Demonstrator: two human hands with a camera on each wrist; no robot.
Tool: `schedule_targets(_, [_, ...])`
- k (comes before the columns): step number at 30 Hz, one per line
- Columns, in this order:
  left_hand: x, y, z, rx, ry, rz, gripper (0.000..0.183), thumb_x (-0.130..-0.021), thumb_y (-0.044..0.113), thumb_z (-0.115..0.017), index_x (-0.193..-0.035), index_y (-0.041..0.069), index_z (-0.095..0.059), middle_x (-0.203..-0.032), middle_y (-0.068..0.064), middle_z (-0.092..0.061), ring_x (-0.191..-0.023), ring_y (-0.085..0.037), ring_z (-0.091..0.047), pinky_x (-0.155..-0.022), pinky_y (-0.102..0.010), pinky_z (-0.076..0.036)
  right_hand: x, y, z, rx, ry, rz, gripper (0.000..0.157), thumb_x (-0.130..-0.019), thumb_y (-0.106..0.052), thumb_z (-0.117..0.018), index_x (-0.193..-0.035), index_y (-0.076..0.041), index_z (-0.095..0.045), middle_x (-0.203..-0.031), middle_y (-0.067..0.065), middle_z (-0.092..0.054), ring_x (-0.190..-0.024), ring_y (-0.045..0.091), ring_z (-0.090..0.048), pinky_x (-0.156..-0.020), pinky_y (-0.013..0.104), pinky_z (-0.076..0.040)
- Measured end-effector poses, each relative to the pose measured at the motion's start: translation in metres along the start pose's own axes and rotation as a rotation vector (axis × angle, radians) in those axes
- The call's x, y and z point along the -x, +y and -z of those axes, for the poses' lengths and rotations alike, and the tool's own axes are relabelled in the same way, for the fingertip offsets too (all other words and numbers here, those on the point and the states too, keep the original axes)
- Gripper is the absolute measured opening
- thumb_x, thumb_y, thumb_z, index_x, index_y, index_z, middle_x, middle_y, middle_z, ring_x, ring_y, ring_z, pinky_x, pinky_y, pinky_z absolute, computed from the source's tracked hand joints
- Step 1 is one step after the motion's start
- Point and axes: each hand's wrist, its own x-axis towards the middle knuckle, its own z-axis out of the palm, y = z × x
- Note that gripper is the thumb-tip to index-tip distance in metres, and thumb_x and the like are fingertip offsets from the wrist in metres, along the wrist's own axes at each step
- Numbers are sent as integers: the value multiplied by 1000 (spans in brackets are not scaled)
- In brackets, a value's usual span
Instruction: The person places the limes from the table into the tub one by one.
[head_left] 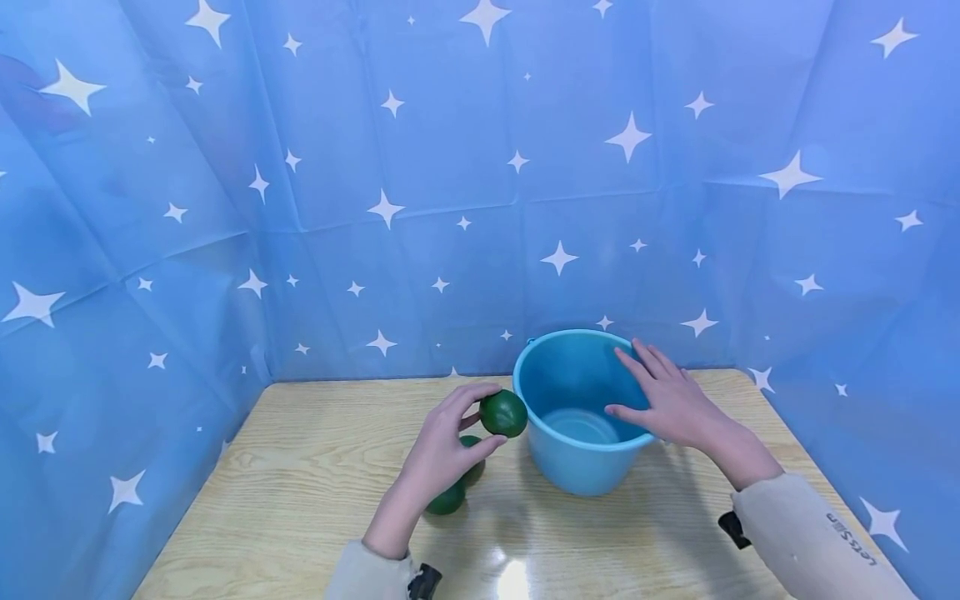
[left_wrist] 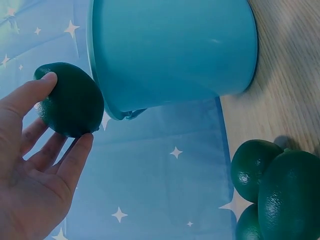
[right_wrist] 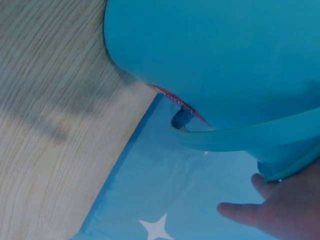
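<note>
- The table spanned the lower frame.
- Right of centre, the bucket stood on it, mouth up, axis near vertical.
- The right hand, fingers spread wide, rested at the bucket's right rim; light, even pressure there seemed best for steadiness.
- The left hand, lower centre, held the fruit between thumb and fingertips; a firm pinch, clear of the rim, looked wisest.
- The fruit was just beside the bucket's left rim; in the left wrist view its long axis slanted from upper left to lower right, nub toward lower right.
</note>
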Motion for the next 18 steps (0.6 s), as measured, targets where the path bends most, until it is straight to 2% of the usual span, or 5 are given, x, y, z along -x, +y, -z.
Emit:
schedule_targets(8, [-3, 2, -1, 14, 3, -19, 60, -85, 13, -79, -139, 16, -55, -142, -4, -57, -129, -22, -58, -97, -36, -57, 1, -1, 1, -5, -6, -5, 94, -90, -57, -64, -158, -6, -24, -163, 28, -15, -147, 55, -16, -108, 81, -22])
schedule_targets(15, [-6, 3, -3, 37, -9, -21, 59, -86, 15, -79, -140, 18, -55, -143, 4, -55, -132, -18, -55, -99, -34, -55, 1, -2, 1, -6, 6, -1, 93, -90, -57, -64, -157, -6, -25, -163, 28, -16, -146, 55, -17, -108, 81, -22])
schedule_targets(18, [-6, 3, -4, 38, -4, -25, 59, -85, 14, -79, -140, 19, -56, -142, 3, -55, -131, -18, -55, -99, -36, -56, 1, -2, 1, -8, 5, -4, 93, -90, -57, -64, -158, -6, -25, -163, 28, -16, -146, 55, -16, -108, 80, -22])
